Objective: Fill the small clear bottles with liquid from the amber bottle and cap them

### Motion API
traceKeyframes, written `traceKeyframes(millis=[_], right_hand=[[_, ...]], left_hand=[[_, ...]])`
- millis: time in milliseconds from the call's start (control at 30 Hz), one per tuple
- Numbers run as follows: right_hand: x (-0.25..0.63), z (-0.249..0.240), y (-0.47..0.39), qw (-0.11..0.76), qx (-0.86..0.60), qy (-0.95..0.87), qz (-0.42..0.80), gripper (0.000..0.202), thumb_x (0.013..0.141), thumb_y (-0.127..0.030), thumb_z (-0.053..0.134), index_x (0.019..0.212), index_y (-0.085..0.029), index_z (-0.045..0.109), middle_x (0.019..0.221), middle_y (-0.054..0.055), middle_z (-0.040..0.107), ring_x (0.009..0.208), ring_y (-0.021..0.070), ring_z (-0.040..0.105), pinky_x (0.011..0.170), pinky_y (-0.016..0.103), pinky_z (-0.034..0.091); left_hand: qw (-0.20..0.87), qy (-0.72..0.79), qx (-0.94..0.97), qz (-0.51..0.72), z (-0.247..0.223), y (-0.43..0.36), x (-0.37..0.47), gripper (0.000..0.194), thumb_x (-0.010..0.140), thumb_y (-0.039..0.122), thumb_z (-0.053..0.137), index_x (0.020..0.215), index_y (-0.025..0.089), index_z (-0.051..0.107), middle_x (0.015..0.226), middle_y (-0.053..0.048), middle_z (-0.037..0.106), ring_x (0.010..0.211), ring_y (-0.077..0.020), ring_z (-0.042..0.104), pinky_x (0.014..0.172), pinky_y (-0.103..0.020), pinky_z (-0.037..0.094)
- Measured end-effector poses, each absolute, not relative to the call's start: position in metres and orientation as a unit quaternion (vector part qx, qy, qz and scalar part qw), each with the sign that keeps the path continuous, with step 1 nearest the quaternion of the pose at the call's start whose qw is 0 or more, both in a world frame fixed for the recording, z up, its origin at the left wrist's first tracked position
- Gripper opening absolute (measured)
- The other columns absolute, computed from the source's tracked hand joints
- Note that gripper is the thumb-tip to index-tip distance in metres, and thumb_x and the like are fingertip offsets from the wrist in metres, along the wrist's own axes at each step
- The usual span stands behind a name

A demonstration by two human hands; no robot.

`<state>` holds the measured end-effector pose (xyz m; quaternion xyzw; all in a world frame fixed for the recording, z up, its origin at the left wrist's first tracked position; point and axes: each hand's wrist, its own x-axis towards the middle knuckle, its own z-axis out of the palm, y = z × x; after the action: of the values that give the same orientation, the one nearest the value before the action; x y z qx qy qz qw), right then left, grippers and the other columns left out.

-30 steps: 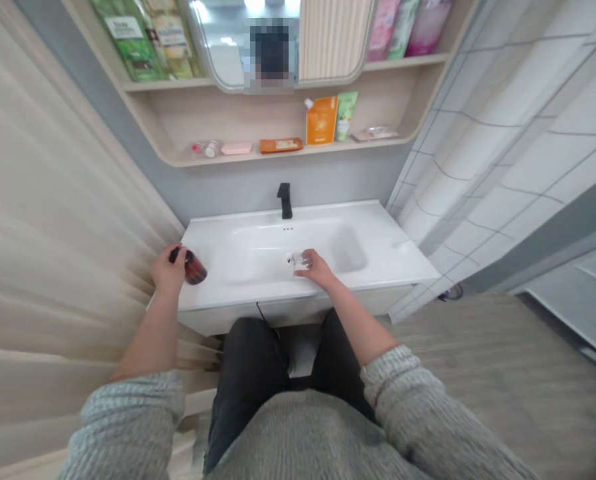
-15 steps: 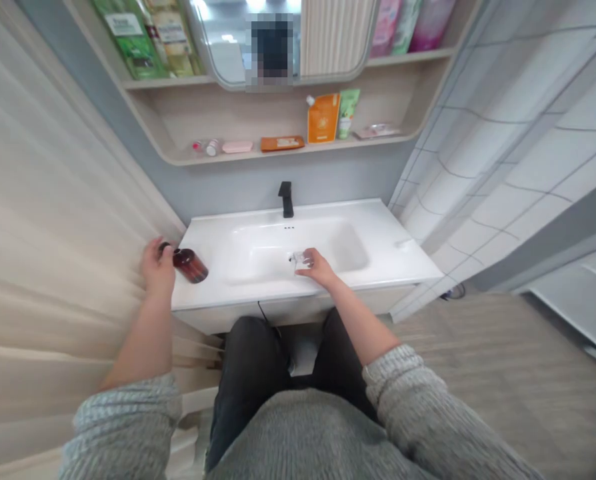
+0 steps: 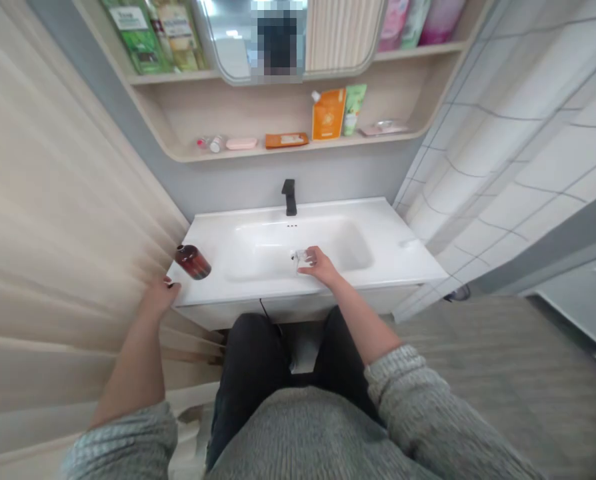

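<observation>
My left hand [image 3: 161,295] is closed on a small black cap [image 3: 169,283] at the left front corner of the white counter [image 3: 213,291]. Just behind it stands a dark brown bottle [image 3: 194,262], uncapped, its open neck toward the back left. Over the front part of the basin, my right hand [image 3: 321,265] grips a small clear container [image 3: 302,261] between thumb and fingers. What the container holds cannot be made out.
A black faucet [image 3: 290,198] rises behind the basin [image 3: 258,253]. Above, a shelf [image 3: 248,155] carries an orange pouch [image 3: 329,115], a green tube [image 3: 353,110] and small items. A curtain [image 3: 78,220] hangs at the left, close to my left arm.
My left hand has moved away from the brown bottle's neck, down and toward me, taking the black cap with it. My right hand and the clear container hold nearly the same place.
</observation>
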<state>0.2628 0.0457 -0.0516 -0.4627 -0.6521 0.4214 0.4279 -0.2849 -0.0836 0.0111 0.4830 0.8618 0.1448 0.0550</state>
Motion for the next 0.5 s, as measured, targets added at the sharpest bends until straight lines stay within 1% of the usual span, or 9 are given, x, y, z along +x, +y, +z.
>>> traceKeyframes(millis=[67,133,200,300,367,433,500], right_hand=[[0.263,-0.051,0.045,0.429,-0.462,-0.653,0.420,0.078,0.057,-0.048,0.098,0.119,-0.028,0.057,0.120,0.005,0.072,0.101,0.0258,0.074,0.090,0.042,0.060],[0.263,-0.049,0.044,0.428,-0.463,-0.651,0.422,0.078,0.056,-0.049,0.098,0.119,-0.028,0.057,0.120,0.005,0.072,0.101,0.0262,0.074,0.089,0.043,0.060],[0.263,-0.047,0.043,0.427,-0.464,-0.650,0.425,0.078,0.056,-0.048,0.098,0.119,-0.028,0.057,0.119,0.005,0.072,0.101,0.0263,0.073,0.089,0.043,0.060],[0.262,-0.045,0.042,0.426,-0.466,-0.647,0.427,0.079,0.055,-0.048,0.099,0.118,-0.027,0.057,0.118,0.006,0.073,0.100,0.0260,0.073,0.088,0.042,0.059],[0.262,-0.045,0.042,0.426,-0.466,-0.645,0.430,0.078,0.055,-0.048,0.099,0.117,-0.027,0.057,0.119,0.006,0.073,0.099,0.0256,0.073,0.087,0.042,0.059],[0.262,-0.045,0.042,0.425,-0.465,-0.647,0.429,0.076,0.056,-0.048,0.098,0.117,-0.028,0.057,0.119,0.005,0.073,0.099,0.0254,0.073,0.087,0.041,0.059],[0.262,-0.045,0.042,0.424,-0.467,-0.649,0.425,0.076,0.056,-0.048,0.098,0.117,-0.028,0.057,0.119,0.005,0.073,0.100,0.0255,0.073,0.087,0.041,0.059]], left_hand=[[0.077,0.856,0.504,0.082,0.013,-0.075,-0.288,0.029,0.085,0.044,0.071,0.100,0.019,0.067,0.094,-0.013,0.077,0.101,-0.0371,0.076,0.088,-0.043,0.059],[0.085,0.848,0.520,0.051,0.015,-0.068,-0.290,0.026,0.083,0.044,0.073,0.093,0.021,0.066,0.092,-0.014,0.077,0.104,-0.0398,0.076,0.090,-0.045,0.059],[0.078,0.851,0.516,0.054,0.016,-0.065,-0.291,0.027,0.083,0.045,0.073,0.095,0.021,0.067,0.091,-0.014,0.077,0.105,-0.0408,0.076,0.093,-0.047,0.059],[0.055,0.858,0.501,0.096,0.018,-0.068,-0.289,0.040,0.082,0.044,0.075,0.113,0.020,0.069,0.093,-0.013,0.077,0.107,-0.0416,0.076,0.098,-0.052,0.060],[0.033,0.852,0.495,0.167,0.020,-0.072,-0.284,0.053,0.079,0.039,0.076,0.127,0.020,0.066,0.102,-0.013,0.077,0.108,-0.0399,0.075,0.100,-0.054,0.060],[0.022,0.819,0.503,0.276,0.022,-0.073,-0.274,0.070,0.077,0.033,0.077,0.143,0.021,0.058,0.119,-0.012,0.076,0.113,-0.0355,0.074,0.100,-0.051,0.062],[0.027,0.765,0.517,0.384,0.023,-0.069,-0.259,0.090,0.075,0.031,0.080,0.158,0.022,0.044,0.141,-0.014,0.069,0.124,-0.0318,0.071,0.100,-0.047,0.063]])
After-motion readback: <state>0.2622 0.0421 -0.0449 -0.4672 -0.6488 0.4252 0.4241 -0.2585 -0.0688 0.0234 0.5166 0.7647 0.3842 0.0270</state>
